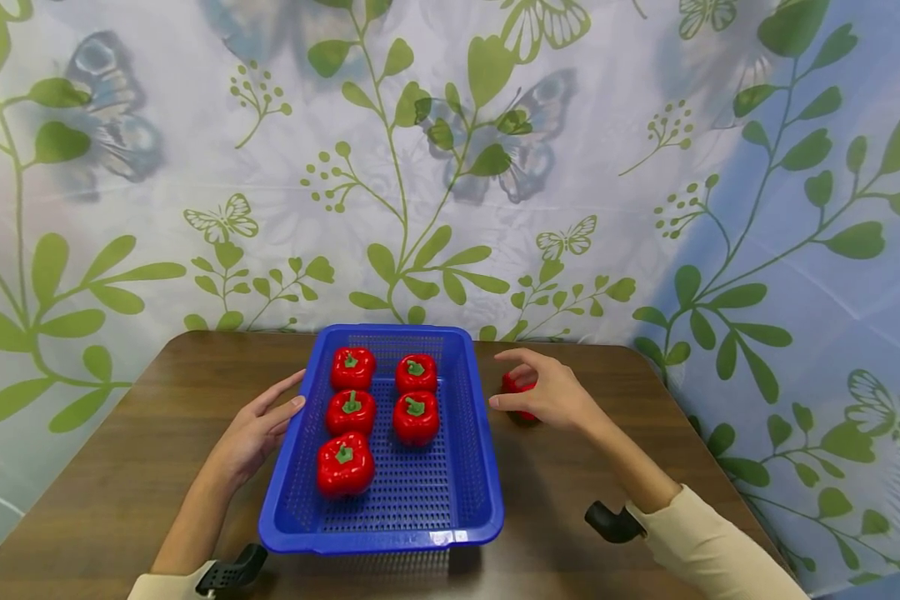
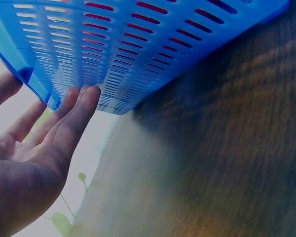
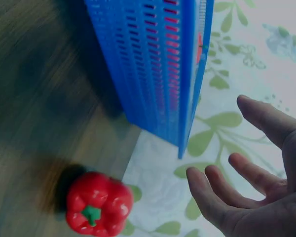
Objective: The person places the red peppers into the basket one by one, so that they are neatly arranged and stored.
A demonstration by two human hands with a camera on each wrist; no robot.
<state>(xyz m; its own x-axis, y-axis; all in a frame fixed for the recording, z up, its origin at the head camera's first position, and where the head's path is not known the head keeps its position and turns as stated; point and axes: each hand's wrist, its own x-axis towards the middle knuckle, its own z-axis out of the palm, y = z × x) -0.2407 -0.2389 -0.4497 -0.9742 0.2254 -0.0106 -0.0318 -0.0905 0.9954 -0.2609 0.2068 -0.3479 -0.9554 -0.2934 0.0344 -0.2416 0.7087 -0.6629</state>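
Observation:
A blue plastic basket with slotted walls stands in the middle of the head view. Several shiny red bell peppers with green stems sit inside it in two rows. My left hand is at the basket's left side, fingers extended; in the left wrist view its fingertips are right at the rim and slotted wall. To the right of the basket, my right hand hovers with fingers spread and nothing in them. Below it, a single red bell pepper lies on the table, partly hidden by the hand in the head view.
The dark wooden table ends at the back against a hanging cloth printed with leaves and butterflies. Black wrist mounts sit on both forearms near the sleeve cuffs.

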